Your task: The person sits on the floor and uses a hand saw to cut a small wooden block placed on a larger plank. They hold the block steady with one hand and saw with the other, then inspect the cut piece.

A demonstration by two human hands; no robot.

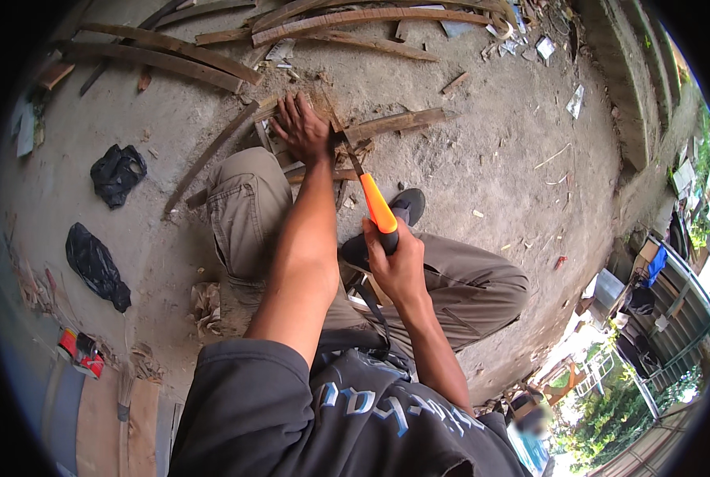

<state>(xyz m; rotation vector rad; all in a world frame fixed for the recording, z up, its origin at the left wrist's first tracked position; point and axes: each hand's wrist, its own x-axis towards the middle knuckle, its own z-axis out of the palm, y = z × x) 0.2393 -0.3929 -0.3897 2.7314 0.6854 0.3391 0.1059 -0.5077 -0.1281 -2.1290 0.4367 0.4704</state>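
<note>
Our left hand (301,129): fingers spread, palm down on low wood. Our right hand (399,261): wrapped round the grip of the handsaw (378,203).

Handsaw: before us, blade at the timber strip (399,125); probably light, its blade thin, somewhat springy; we'd hold only the handle.

Timber strip: likely stiff, splintery; best pinned flat, clear of the teeth.

Outward: long curved boards (371,16), black plastic bag (118,175).

Handsaw (376,200): orange-and-black handle, narrow dark blade, slanting up-left from the handle, blade across brown wooden plank (399,124). Plank straight, lying roughly left to right.
</note>
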